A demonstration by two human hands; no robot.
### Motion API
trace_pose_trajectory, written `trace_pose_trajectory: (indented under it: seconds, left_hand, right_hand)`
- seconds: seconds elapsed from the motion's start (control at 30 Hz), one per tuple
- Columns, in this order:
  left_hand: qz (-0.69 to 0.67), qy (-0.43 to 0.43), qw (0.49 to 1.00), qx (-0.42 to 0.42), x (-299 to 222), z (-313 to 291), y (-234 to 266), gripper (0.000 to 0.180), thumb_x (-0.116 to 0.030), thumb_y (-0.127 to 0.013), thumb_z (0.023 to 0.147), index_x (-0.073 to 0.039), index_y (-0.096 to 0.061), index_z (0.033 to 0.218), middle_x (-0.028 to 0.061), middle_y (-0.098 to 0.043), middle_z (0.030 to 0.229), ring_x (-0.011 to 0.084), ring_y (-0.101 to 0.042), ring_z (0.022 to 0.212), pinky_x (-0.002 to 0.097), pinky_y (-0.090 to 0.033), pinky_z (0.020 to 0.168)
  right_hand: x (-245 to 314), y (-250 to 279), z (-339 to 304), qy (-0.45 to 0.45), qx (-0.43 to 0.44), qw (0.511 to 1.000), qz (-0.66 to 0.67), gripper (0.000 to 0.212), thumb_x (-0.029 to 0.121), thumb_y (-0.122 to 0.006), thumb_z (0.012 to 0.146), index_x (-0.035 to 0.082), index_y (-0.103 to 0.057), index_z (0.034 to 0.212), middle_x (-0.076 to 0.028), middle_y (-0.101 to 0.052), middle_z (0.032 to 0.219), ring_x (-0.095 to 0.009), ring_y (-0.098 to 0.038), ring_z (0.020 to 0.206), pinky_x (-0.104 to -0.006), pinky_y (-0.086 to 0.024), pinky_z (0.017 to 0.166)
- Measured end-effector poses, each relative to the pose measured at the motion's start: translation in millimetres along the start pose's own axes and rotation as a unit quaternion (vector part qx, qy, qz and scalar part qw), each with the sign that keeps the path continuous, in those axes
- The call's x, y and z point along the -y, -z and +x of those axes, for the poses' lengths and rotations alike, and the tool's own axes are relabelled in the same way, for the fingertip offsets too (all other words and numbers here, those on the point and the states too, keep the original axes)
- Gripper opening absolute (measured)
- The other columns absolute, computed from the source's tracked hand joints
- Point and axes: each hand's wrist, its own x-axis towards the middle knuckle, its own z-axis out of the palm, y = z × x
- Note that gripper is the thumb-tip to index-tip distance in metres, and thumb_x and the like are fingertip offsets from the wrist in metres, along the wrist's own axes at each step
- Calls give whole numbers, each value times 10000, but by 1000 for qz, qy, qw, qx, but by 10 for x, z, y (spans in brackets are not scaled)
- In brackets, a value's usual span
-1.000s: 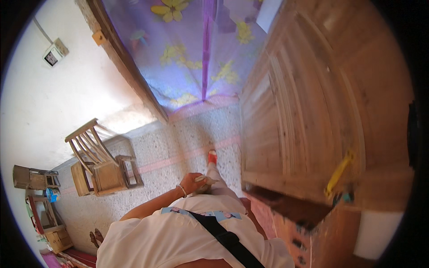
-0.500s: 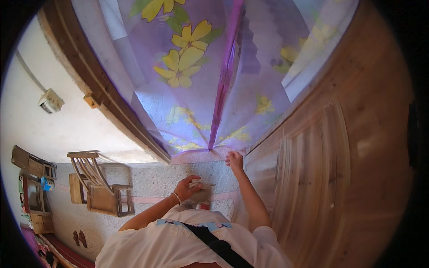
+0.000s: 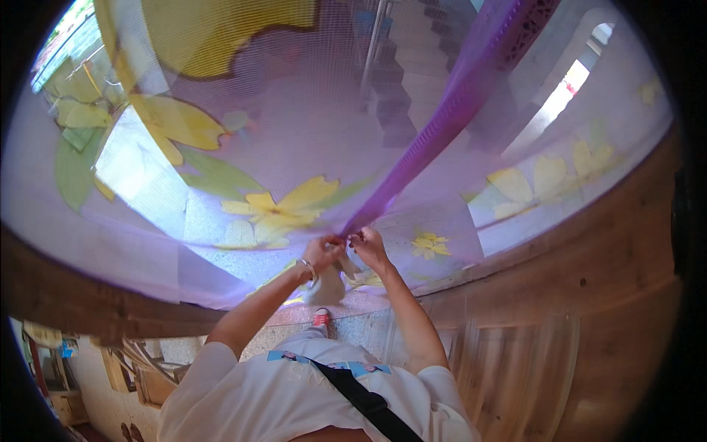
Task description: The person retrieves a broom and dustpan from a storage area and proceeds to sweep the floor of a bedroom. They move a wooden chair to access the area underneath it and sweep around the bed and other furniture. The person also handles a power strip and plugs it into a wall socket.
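Note:
A sheer purple mesh curtain [image 3: 309,147] with yellow flowers and green leaves hangs in a doorway before me. Its darker purple center strip [image 3: 420,151] runs down to my two hands, which are close together. My left hand [image 3: 322,254], with a bracelet on its wrist, is closed at the left of the strip's lower part. A pale greyish cloth [image 3: 326,286] hangs from it. My right hand [image 3: 368,248] is closed on the curtain at the right of the strip, fingertips pinched. The exact grip of the fingers is too small to make out.
Brown wooden door frame [image 3: 96,313] curves along the left, and a paneled wooden door [image 3: 515,361] stands at the right. A wooden chair [image 3: 155,383] is at the lower left. Steps [image 3: 420,74] show through the mesh. My red shoe [image 3: 322,317] is near the threshold.
I have moved closer to the curtain, which fills more of the view. Both hands have come together at the center strip, and the right hand has taken hold of the curtain.

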Motion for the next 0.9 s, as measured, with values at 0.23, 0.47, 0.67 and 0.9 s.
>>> trace_pose_trajectory:
  seconds: [0.23, 0.47, 0.67, 0.9]
  left_hand:
    - [29, 21, 985, -170, -101, 1148, 1113, 200, -211, -596, 770, -22, -624, 829, 36, -625, 737, 142, -557, 667, 283, -454, 632]
    - [67, -43, 894, -442, 31, 1132, 2599, 193, -203, -608, 805, -19, -633, 859, 9, -600, 747, 78, -511, 695, 223, -415, 628]
    - [102, -74, 835, -536, 110, 892, 2758, 218, -181, -563, 856, 13, -576, 757, 13, -586, 705, 45, -463, 665, 209, -382, 595]
    - [-50, -65, 716, -694, 685, 1061, 2533, 150, -94, -540, 856, 4, -595, 956, 57, -614, 855, 108, -563, 742, 232, -453, 697]
  right_hand:
    - [-34, 373, 1038, 6, -132, 989, 64, 268, 67, -577, 726, 25, -474, 970, -61, -553, 744, -134, -545, 621, -288, -449, 550]
    - [-766, 1674, 2292, 135, -529, 838, -25, 265, 108, -646, 697, 2, -493, 886, -59, -523, 788, -135, -496, 655, -283, -445, 575]
    - [-2210, 2289, 2467, -211, -661, 709, -127, 474, 269, -761, 626, -39, -500, 873, -137, -556, 843, -242, -543, 725, -392, -437, 614]
    - [-3392, 2364, 1676, -505, -355, 770, -159, 348, 248, -669, 699, -13, -511, 866, -124, -564, 786, -248, -556, 689, -395, -457, 589]
